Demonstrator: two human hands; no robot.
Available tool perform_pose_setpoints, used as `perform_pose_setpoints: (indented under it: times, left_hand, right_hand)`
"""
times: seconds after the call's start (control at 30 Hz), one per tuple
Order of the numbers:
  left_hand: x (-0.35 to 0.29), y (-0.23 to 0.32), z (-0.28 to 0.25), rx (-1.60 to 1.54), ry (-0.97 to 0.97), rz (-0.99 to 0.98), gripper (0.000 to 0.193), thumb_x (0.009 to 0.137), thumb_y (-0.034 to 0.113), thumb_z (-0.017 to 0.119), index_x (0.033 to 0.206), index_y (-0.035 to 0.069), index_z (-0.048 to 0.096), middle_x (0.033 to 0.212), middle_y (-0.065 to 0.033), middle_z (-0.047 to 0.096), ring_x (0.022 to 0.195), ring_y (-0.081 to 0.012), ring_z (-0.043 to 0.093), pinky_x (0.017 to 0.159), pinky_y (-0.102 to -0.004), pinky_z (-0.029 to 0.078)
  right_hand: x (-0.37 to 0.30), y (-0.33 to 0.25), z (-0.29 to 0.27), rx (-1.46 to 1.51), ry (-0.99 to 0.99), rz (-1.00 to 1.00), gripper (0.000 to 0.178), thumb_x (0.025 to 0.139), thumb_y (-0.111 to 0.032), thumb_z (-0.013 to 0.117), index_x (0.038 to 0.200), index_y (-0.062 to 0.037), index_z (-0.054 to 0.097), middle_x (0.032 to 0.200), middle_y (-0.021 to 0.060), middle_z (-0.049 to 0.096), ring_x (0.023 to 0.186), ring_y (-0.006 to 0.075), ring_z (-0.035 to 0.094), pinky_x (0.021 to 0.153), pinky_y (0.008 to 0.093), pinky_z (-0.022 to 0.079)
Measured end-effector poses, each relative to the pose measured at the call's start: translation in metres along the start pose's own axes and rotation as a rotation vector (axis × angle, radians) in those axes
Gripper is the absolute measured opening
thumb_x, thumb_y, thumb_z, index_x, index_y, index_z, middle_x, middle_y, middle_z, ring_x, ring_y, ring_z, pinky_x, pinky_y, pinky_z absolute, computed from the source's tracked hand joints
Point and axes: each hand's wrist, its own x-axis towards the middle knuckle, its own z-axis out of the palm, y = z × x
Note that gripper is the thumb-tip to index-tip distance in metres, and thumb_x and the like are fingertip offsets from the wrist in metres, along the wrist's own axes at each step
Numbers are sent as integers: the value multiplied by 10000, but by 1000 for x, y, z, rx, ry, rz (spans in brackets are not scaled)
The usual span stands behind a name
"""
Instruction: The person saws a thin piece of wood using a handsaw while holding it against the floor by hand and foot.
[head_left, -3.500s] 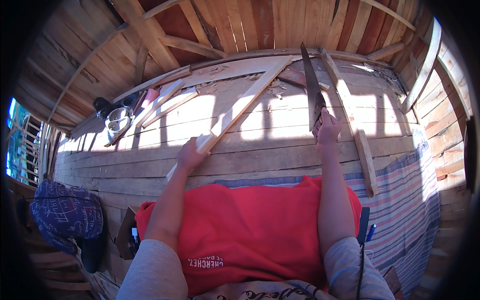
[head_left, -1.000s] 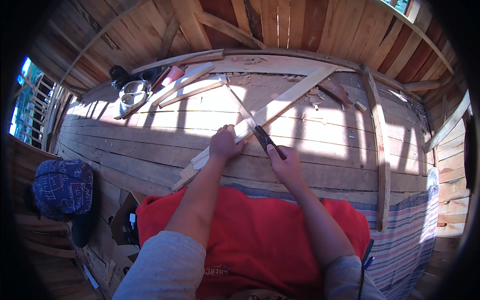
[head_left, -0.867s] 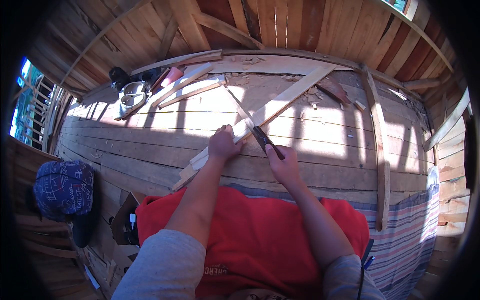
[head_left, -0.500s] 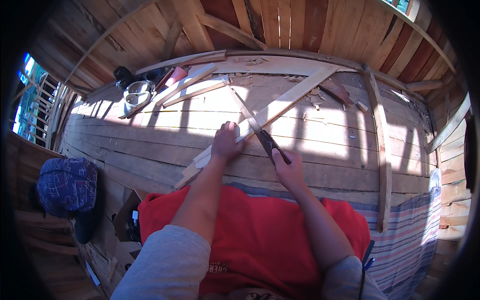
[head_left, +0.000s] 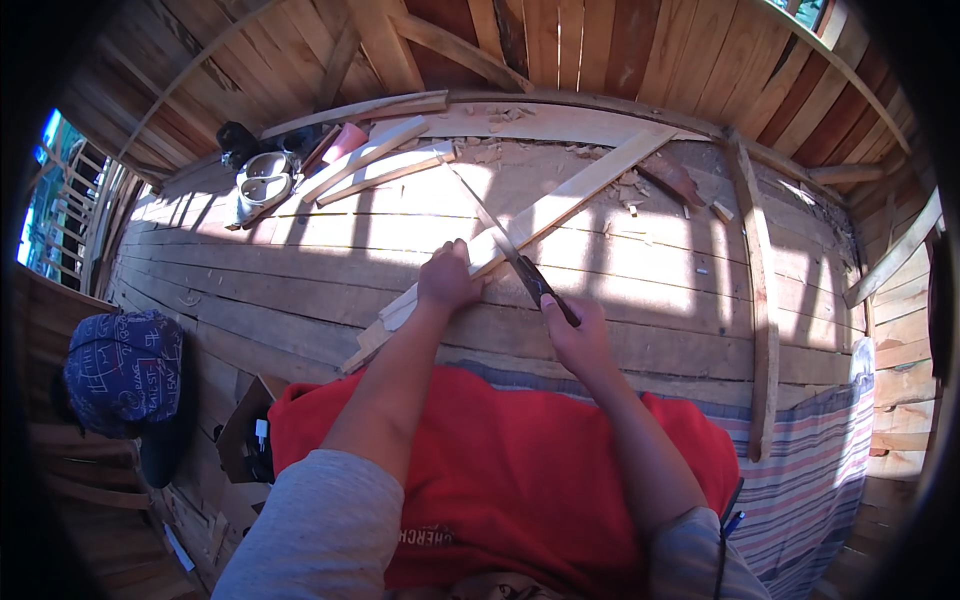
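A long pale wooden board [head_left: 592, 190] lies slantwise on the plank floor, running from near my left hand up to the far right. My left hand [head_left: 449, 278] is closed over the board's nearer part, pressing it from above. In my right hand [head_left: 578, 335] is the dark handle of a handsaw [head_left: 531, 275]. Its thin blade crosses the board just right of my left hand and points to the far left. Whether the teeth are sunk into the wood cannot be made out. Below the left wrist, more pale wood [head_left: 375, 337] shows at the near end.
Two loose wood strips [head_left: 385, 172], a pink cup [head_left: 346, 140] and pale footwear [head_left: 265, 185] lie at the far left. Wood chips [head_left: 632, 190] are scattered beyond the board. A beam [head_left: 757, 290] stretches along the right. A patterned cap [head_left: 125, 370] sits at left; red cloth [head_left: 500, 440] lies below my arms.
The view has shifted slightly. My left hand stays on the board and my right hand keeps the saw across it, with only a small change in the blade's position.
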Motion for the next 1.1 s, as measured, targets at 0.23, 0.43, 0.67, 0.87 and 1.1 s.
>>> perform_pose_setpoints:
  times: [0.23,0.43,0.67,0.87,1.1]
  left_hand:
    - [0,-5,9,-53,75,4,582,832,480,774,1091,1,567,1127,-192,638,1121,-367,637,939,-481,537]
    - [-1,-3,9,-5,84,5,566,842,469,765,1083,-4,569,1123,-193,634,1105,-362,639,919,-475,549]
    - [1,-4,12,57,72,16,577,858,487,746,1108,3,556,1128,-174,629,1102,-335,642,905,-463,558]
    - [1,-4,13,62,99,18,547,850,460,761,1095,16,556,1142,-164,628,1106,-321,642,890,-467,559]
    - [3,-1,9,36,37,13,545,853,456,767,1101,18,558,1148,-163,628,1111,-320,641,905,-468,558]
  right_hand:
    - [-29,31,-13,295,-18,217,462,1006,-293,620,636,-31,526,550,-40,444,499,73,374,471,326,291]
    - [-24,14,-11,279,8,174,456,1012,-282,615,642,-34,518,559,-46,442,509,61,374,470,315,297]
    - [-7,9,-1,181,-41,116,464,1008,-267,620,630,-30,492,562,-37,433,518,70,357,478,334,280]
    - [-42,32,-21,190,-42,121,469,1009,-260,621,631,-22,479,555,-32,408,519,73,346,479,340,267]
    - [5,6,12,104,-23,-3,470,1012,-256,611,623,-28,478,546,-37,405,515,74,351,477,339,269]
